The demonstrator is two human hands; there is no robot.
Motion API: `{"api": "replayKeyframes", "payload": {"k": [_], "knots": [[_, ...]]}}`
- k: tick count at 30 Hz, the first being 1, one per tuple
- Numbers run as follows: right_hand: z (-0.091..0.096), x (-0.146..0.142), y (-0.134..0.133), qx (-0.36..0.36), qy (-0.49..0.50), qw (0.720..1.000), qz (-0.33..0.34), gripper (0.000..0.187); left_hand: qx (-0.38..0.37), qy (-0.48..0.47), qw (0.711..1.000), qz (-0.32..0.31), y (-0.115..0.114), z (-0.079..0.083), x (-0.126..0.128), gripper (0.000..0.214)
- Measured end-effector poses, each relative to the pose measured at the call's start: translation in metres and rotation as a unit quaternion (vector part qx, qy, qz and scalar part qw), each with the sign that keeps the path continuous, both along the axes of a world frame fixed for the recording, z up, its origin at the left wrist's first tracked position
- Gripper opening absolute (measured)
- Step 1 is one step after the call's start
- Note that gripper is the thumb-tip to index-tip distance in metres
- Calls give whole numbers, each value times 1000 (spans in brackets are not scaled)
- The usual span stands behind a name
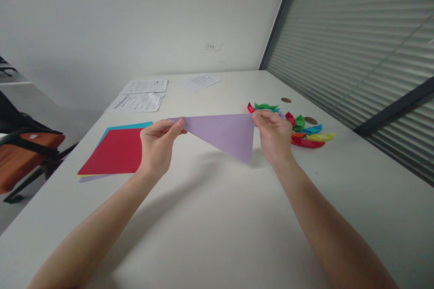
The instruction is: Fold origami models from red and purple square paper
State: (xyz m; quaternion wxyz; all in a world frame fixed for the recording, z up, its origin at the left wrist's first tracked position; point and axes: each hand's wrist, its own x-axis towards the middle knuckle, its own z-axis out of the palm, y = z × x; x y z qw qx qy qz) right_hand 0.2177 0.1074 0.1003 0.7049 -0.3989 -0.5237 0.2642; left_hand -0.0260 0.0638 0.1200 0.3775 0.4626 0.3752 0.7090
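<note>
A purple sheet of paper [228, 134], triangular in outline, is stretched between my two hands above the white table [203, 235]. My left hand [159, 144] pinches its narrow left corner between thumb and fingers. At the upper right corner, my right hand [273, 135] grips it the same way. The paper's top edge runs nearly level, and its lower point hangs down near the right hand. Partly behind my left hand lies a stack of coloured paper, with a red sheet [115, 151] on top and blue, yellow and purple edges showing beneath.
Several folded paper pieces in bright colours [307, 143] lie beyond my right hand. Printed sheets [139, 101] rest at the table's far left, with another printed paper [200, 82] at the back. An orange chair [30, 156] stands left; a blind-covered window [366, 40] borders the right.
</note>
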Motion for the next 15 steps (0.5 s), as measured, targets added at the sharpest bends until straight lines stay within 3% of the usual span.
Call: {"api": "replayKeyframes", "payload": {"k": [15], "knots": [[-3,4,2,9,-13,1000,11,20,-1,6,1000,31,4,-4,-3,14]]}}
